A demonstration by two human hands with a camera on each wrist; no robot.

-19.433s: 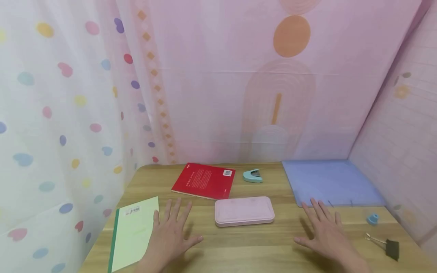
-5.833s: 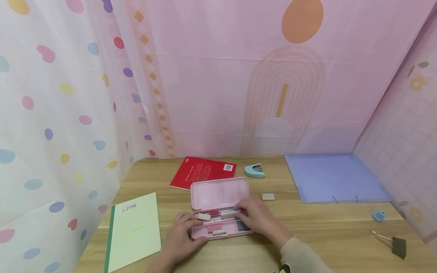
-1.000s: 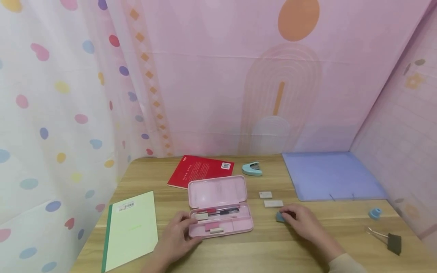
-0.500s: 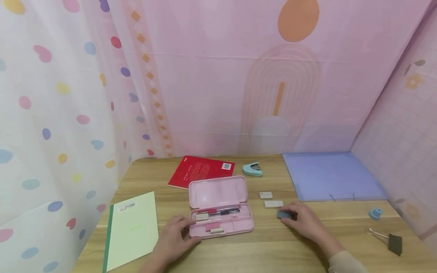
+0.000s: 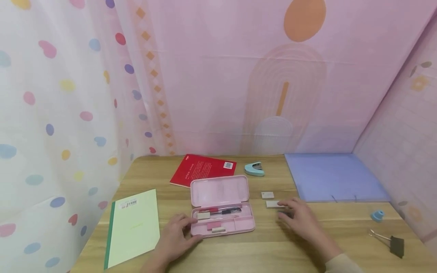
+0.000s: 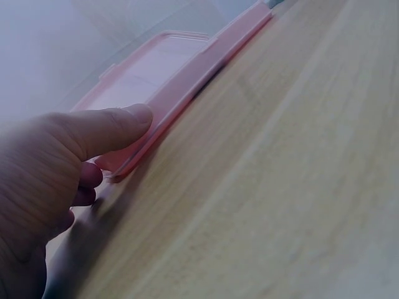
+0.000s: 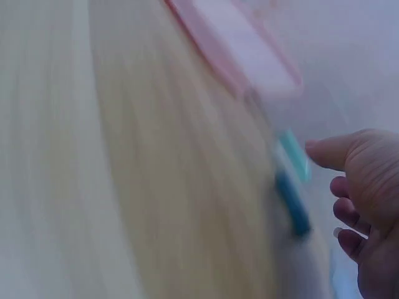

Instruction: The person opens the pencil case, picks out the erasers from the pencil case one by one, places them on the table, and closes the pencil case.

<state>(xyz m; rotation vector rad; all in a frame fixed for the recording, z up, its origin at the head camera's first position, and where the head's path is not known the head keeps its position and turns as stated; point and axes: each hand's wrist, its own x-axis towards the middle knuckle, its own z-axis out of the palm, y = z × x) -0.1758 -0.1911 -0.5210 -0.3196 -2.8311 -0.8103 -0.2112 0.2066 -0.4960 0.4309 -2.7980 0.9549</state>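
A pink pencil case (image 5: 218, 193) lies open on the wooden table (image 5: 239, 254), with pens and small erasers in its tray. My left hand (image 5: 191, 229) holds the case's front left corner, thumb (image 6: 109, 128) lying along the rim of the case (image 6: 187, 81). My right hand (image 5: 286, 210) hovers low to the right of the case, blurred, fingers loose. A small blue block (image 5: 285, 215) lies on the table under it; in the right wrist view the blue block (image 7: 292, 202) sits apart from the thumb (image 7: 336, 149). Two white erasers (image 5: 273, 204) lie just beyond.
A red book (image 5: 204, 169) and a blue stapler (image 5: 254, 169) lie behind the case. A green notebook (image 5: 133, 227) is at the front left, a purple folder (image 5: 336, 177) at the back right. A blue sharpener (image 5: 377, 216) and a binder clip (image 5: 392, 242) sit near the right edge.
My right hand has let go of the small blue block on the table and spread its fingers above it. The left hand has stayed on the case.
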